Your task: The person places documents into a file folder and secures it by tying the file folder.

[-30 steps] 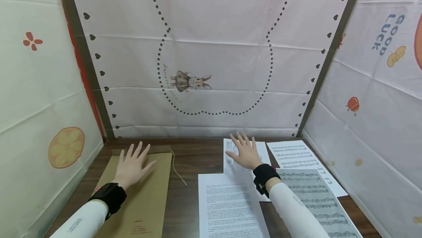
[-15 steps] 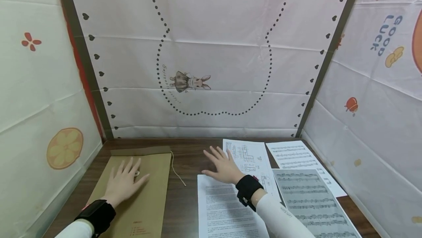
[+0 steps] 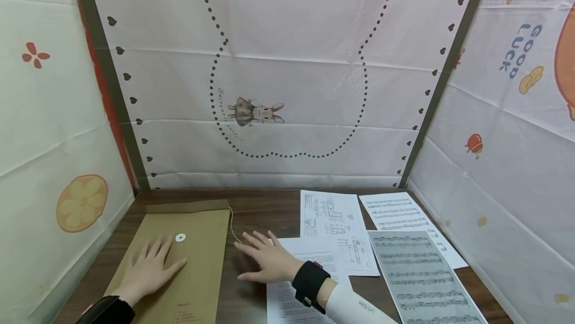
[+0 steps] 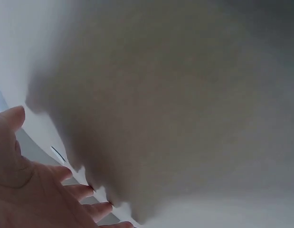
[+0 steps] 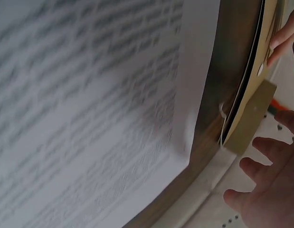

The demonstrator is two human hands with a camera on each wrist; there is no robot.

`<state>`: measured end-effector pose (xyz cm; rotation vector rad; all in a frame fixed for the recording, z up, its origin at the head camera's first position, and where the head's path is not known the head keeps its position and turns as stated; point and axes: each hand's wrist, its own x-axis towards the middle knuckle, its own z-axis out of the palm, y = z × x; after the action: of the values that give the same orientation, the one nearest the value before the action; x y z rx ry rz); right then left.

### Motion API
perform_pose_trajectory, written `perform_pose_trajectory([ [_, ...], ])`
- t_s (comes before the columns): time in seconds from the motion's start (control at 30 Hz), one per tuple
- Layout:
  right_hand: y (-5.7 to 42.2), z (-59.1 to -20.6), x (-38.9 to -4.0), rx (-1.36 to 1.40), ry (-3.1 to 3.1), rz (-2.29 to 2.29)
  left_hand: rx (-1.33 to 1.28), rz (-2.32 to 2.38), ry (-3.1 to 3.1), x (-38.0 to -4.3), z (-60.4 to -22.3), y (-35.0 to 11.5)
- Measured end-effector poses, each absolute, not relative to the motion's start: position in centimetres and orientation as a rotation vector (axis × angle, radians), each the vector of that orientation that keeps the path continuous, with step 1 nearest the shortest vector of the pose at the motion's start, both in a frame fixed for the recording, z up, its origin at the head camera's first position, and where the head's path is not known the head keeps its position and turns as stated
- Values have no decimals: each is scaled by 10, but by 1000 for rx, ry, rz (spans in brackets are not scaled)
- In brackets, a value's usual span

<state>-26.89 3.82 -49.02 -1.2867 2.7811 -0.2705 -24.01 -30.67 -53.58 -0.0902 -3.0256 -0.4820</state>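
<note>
A brown paper file envelope (image 3: 202, 259) lies on the left of the table, its top flap (image 3: 188, 206) folded open. It has a white round button (image 3: 180, 237) and a loose string (image 3: 232, 221) at the upper right corner. My left hand (image 3: 145, 271), fingers spread and straight, lies over the envelope just left of the button. To the right, my right hand (image 3: 269, 261) is stretched out with relaxed fingers over the left edge of a printed text sheet (image 3: 310, 259), holding nothing. In the right wrist view the text sheet (image 5: 113, 104) fills the left side under the hand.
A sheet of technical drawings (image 3: 337, 224) lies behind the text sheet and partly under it. Two music sheets, one white (image 3: 397, 209) and one grey (image 3: 418, 269), overlap at the right. White printed cloth walls (image 3: 296, 94) enclose the table's back and sides.
My right hand has moved left and toward me, from over the drawing sheet to the text sheet's left edge. The left hand has drawn back down the envelope, uncovering the button.
</note>
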Motion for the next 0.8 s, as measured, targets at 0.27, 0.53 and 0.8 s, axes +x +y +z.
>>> perform_pose_trajectory([
  [0.27, 15, -506, -254, -1460, 2637, -129, -42, -403, -3100, -229, -532, -302],
  [0.53, -2, -505, -242, -1518, 2540, 31, 31, -430, -3205, -226, -524, -302],
  [0.8, -12, -508, -236, -1537, 2508, 153, 74, -465, -3260, -227, -522, -300],
])
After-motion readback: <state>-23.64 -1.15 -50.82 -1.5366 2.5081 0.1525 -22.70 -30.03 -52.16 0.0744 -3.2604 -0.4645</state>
